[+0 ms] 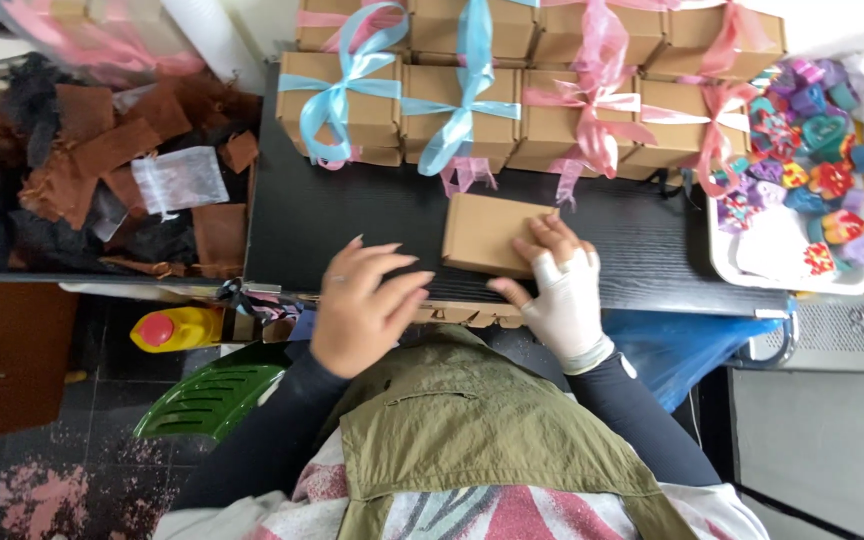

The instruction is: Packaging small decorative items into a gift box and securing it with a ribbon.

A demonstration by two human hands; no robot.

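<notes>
A plain brown cardboard box [482, 232] lies on the black table [352, 215] near its front edge. My right hand [560, 285], wrapped in a white fingerless glove or bandage, rests its fingers on the box's right side. My left hand [367, 305] hovers just left of the box with fingers spread, holding nothing. Behind the box stand rows of similar boxes, some tied with blue ribbon [352, 95] and others with pink ribbon [592, 110].
A black tray of brown, black and white fabric pouches [102, 170] sits at the left. A white tray of colourful heart-shaped items [802, 165] stands at the right. Flat cardboard pieces [467, 315] lie at the table's front edge. A yellow bottle [177, 328] and green basket [217, 395] sit below.
</notes>
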